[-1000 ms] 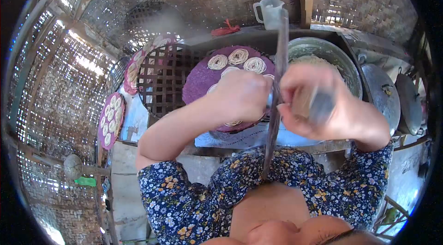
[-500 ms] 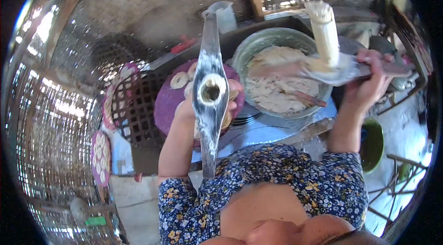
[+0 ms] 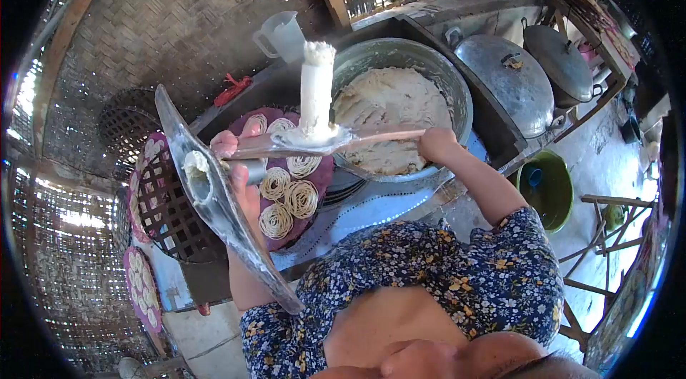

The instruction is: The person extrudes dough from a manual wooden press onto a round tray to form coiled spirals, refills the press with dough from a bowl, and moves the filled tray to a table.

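Note:
My left hand (image 3: 244,190) is closed round the wooden press body (image 3: 227,200), a long dough-smeared piece, tilted, with a hole in the middle and a metal cylinder (image 3: 250,169) beside it. My right hand (image 3: 437,146) grips the right end of the wooden press plunger (image 3: 382,136), whose dough-coated rod points upward. The plunger's left end reaches my left fingers. Below lies a round purple mat (image 3: 236,122) with several coiled noodle nests (image 3: 301,198). To its right stands a large basin (image 3: 464,104) of pale dough (image 3: 389,100).
A clear plastic jug (image 3: 284,36) and a red object (image 3: 233,90) sit behind the mat. Lidded metal pots (image 3: 506,79) stand at right, above a green tub (image 3: 561,197). A dark lattice basket (image 3: 168,200) and more purple mats (image 3: 143,286) are at left.
My right hand has brought the plunger left, from beyond the basin to across the basin and mat. The press body in my left hand has moved left and tilted. The view has shifted.

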